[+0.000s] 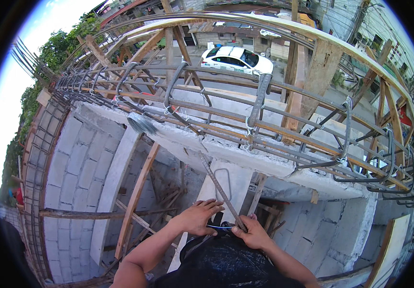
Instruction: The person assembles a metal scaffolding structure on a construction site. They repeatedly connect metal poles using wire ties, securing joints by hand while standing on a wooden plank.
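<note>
My right hand (255, 234) is closed around the lower end of a ribbed steel bar (219, 186), which slants up and to the left, away from my waist. My left hand (198, 217) is by my waist with its fingers stretched out, left of the bar and close to a thin blue band (216, 226) at the front of my dark clothing. Beneath the bar, a bent steel stirrup (224, 170) lies on a pale board (239, 178). Ahead, a bundle of thin tie wire (141, 124) rests by the rebar cage on the wall top.
A long rebar cage (226, 119) with stirrups and wire ties crosses in front of me above a concrete beam (269, 152). Block walls (75, 158) drop away on both sides, with timber props (137, 199) below. Beyond the timber frame, a white car (238, 58) stands on the street.
</note>
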The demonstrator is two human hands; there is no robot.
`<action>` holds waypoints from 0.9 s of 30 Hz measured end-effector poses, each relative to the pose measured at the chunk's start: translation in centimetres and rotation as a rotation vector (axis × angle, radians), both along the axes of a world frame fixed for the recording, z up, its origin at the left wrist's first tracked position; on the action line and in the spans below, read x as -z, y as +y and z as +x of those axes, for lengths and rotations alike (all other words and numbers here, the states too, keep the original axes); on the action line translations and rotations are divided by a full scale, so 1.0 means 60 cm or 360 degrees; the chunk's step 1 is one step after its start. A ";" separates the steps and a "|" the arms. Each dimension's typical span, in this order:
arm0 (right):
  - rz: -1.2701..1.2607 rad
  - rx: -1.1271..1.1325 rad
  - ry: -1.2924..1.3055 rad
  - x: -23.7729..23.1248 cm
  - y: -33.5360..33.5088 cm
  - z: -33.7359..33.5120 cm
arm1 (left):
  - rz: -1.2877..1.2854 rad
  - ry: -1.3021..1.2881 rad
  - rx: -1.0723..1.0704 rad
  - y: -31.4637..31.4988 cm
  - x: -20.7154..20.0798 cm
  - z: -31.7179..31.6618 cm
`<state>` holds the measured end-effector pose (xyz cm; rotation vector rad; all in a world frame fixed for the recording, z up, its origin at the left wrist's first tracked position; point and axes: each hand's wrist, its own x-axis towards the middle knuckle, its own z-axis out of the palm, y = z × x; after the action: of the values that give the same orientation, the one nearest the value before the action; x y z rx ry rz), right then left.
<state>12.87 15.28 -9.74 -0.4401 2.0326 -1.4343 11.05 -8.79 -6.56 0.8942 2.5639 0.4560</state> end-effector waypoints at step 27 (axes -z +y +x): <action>-0.0248 0.0542 0.0109 -0.006 0.101 0.036 | 0.0731 -0.0555 0.0048 0.079 0.052 -0.047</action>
<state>15.04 21.33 -9.39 -0.2142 2.1334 -1.8109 8.20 -4.02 -9.70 0.9011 2.1565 1.1161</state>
